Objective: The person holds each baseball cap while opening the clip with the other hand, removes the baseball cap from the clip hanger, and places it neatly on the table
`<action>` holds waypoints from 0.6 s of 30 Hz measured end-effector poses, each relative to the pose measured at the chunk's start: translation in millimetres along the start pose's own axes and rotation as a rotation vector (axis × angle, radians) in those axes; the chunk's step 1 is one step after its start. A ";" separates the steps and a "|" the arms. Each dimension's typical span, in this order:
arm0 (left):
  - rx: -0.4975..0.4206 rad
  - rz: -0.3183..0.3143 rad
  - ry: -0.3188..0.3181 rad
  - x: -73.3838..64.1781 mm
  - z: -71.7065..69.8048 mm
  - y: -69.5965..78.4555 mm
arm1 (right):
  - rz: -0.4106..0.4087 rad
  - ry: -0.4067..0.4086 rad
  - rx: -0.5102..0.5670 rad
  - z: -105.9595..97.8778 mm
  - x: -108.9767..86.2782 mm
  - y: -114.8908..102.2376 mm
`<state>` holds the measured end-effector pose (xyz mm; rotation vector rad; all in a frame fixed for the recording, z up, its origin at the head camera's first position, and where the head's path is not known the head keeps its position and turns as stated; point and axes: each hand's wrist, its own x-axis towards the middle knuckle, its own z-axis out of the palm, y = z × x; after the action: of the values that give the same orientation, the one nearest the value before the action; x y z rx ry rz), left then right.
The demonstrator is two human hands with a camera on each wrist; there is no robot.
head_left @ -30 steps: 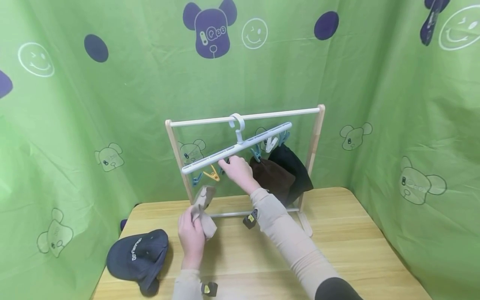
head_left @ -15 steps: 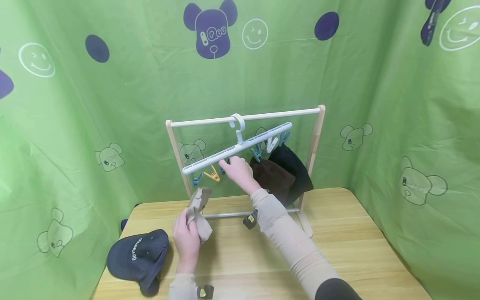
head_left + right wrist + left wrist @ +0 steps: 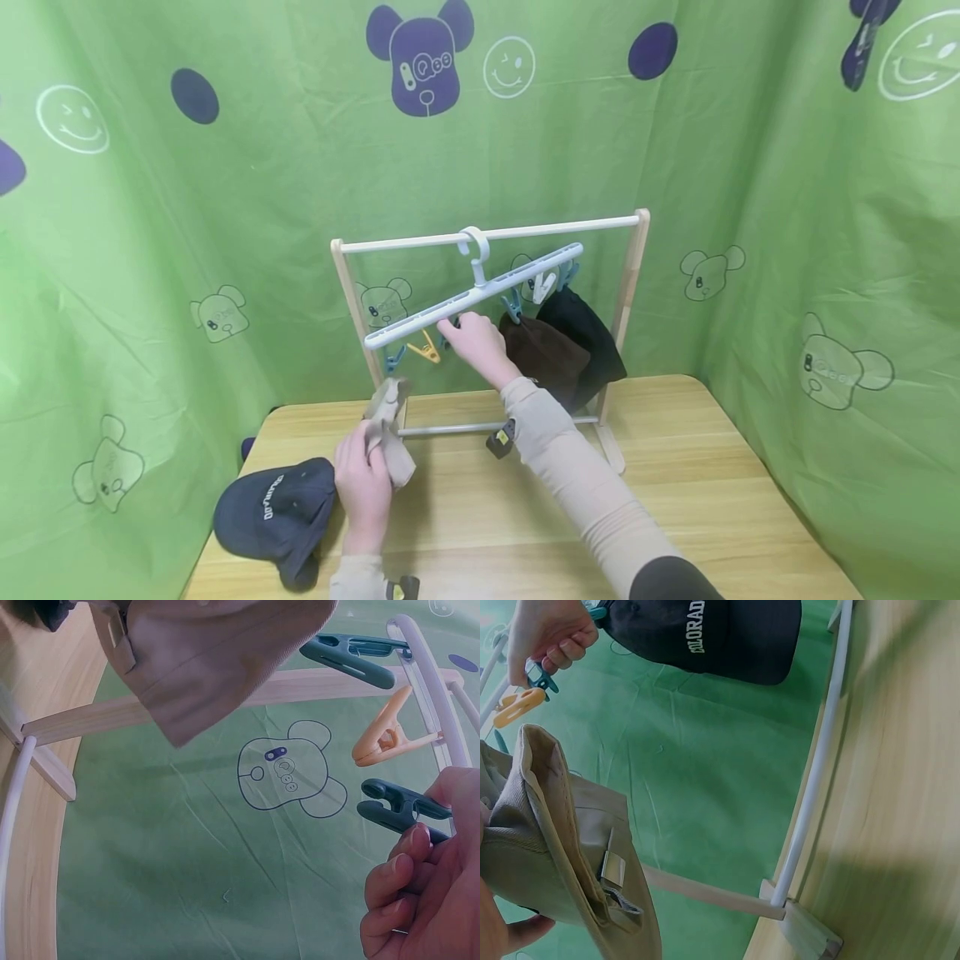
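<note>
A beige cap (image 3: 390,442) with a metal strap buckle, clearest in the left wrist view, is gripped by my left hand (image 3: 363,483) above the table, left of the rack. My right hand (image 3: 476,340) pinches the handles of a dark teal clothespin (image 3: 397,808) under the pale hanger (image 3: 474,296). Nearer the hanger's lowered left end hang a yellow-orange clothespin (image 3: 386,735) and another teal clothespin (image 3: 352,656), both without cloth. On the right side, clothespins hold a brown cap (image 3: 543,354) and a black cap (image 3: 588,329).
The hanger hooks over the top bar of a wooden rack (image 3: 633,275) and tilts down to the left. A navy cap (image 3: 262,512) lies on the table (image 3: 697,492) at the left. Green printed curtain (image 3: 300,167) surrounds the table.
My left hand has drawn the beige cap left and slightly down, away from the clothespins. My right hand stays in place on its clothespin.
</note>
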<state>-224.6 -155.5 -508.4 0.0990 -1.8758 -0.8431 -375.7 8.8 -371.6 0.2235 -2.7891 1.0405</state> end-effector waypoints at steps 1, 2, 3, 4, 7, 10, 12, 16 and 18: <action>0.004 0.009 0.004 0.2 -0.6 -0.6 | 0.001 0.000 -0.001 0.0 -0.1 -0.1; 0.007 0.017 0.008 0.5 -1.2 -1.1 | 0.000 0.002 -0.001 0.0 -0.2 -0.2; 0.007 0.027 0.014 0.7 -1.8 -1.6 | 0.000 0.003 -0.001 0.0 -0.3 -0.2; 0.006 0.038 0.020 1.0 -2.4 -2.1 | -0.001 0.004 0.000 0.1 -0.5 -0.2; 0.015 0.071 0.048 1.7 -4.0 -4.2 | -0.003 0.008 0.001 0.7 -0.8 0.1; 0.030 0.106 0.080 2.7 -5.6 -6.3 | -0.003 0.006 0.003 1.8 -0.6 0.7; 0.040 0.107 0.081 2.7 -7.5 -7.1 | -0.004 0.006 0.005 2.8 -0.2 1.2; 0.033 0.082 0.060 1.8 -12.0 -8.4 | -0.009 0.011 0.015 3.9 0.5 2.0; 0.029 0.077 0.060 0.9 -13.4 -10.9 | -0.011 0.013 0.019 3.9 0.5 1.9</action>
<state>-217.1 -170.8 -511.1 0.0686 -1.8242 -0.7523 -376.9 7.5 -375.6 0.2333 -2.7641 1.0622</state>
